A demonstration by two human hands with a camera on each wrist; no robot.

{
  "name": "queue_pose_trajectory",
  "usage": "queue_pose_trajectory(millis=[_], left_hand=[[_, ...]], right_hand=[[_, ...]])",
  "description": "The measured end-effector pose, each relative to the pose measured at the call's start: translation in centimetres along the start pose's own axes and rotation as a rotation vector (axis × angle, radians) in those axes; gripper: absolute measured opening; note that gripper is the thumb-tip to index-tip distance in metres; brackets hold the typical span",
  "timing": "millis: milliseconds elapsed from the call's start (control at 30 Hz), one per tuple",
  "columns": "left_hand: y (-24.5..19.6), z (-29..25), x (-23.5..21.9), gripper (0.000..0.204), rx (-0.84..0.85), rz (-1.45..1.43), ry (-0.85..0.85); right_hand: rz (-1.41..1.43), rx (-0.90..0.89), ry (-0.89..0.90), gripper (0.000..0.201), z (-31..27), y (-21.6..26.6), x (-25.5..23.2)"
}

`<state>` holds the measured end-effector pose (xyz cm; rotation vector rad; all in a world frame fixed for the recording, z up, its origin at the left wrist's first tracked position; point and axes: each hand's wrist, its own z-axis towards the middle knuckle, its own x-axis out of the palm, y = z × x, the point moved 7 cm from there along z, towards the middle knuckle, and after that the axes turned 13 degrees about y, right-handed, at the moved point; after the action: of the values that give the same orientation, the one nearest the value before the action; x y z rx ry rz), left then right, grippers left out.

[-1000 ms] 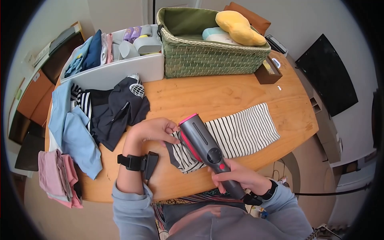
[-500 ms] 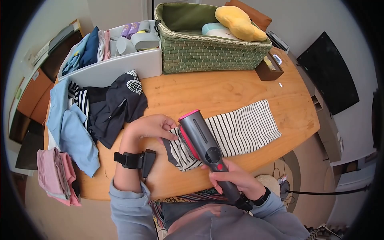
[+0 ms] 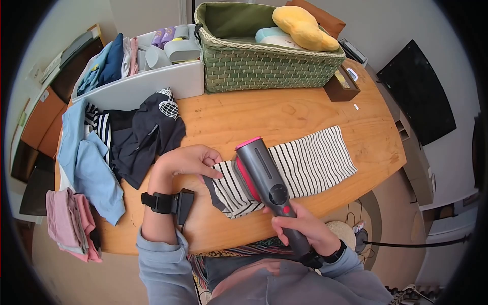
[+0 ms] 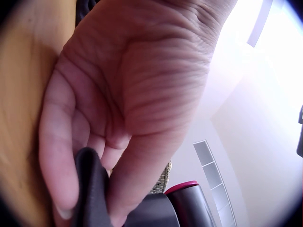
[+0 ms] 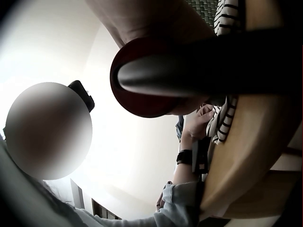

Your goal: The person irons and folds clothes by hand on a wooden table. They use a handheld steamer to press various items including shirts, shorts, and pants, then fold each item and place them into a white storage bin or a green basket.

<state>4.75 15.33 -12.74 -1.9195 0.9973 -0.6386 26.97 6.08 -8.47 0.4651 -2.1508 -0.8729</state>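
A folded garment (image 3: 315, 162), white with black stripes, lies across the table and has a dark band at its left end. My left hand (image 3: 190, 161) pinches that end between thumb and fingers; in the left wrist view the dark band (image 4: 90, 194) is doubled between them. My right hand (image 3: 307, 229) grips the handle of a grey handheld garment steamer (image 3: 262, 170) with pink trim. The steamer's pink-edged face lies against the stripes just right of my left hand, and its body covers part of the fabric.
Dark clothing (image 3: 147, 137) and a light blue garment (image 3: 94, 168) lie at the left, beside a folded pink stack (image 3: 68, 218) at the table's edge. Behind stand a white bin (image 3: 152, 84) of clothes, a green woven basket (image 3: 269, 68) with plush toys, and a small brown box (image 3: 341, 89).
The steamer has slid a little to the right along the striped garment. More stripes show between it and my left hand, and they lie flatter. My left hand keeps its pinch.
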Motion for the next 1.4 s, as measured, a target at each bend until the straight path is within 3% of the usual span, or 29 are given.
queue_pose_trajectory(millis=[867,1233,1400], left_hand=[[-0.3,-0.1,0.1,0.016,0.005,-0.007,0.001],[-0.4,-0.2,0.2,0.014,-0.022,-0.022,-0.002],[-0.5,-0.2,0.3,0.014,-0.023,-0.024,-0.008]], right_hand=[[-0.047,-0.113,-0.195,0.031,-5.5,1.9,-5.1],[0.084,-0.291,-0.279,0.031,-7.3,2.3,-9.5],[0.066,-0.287,-0.311,0.03,-7.8,2.7,-10.9]])
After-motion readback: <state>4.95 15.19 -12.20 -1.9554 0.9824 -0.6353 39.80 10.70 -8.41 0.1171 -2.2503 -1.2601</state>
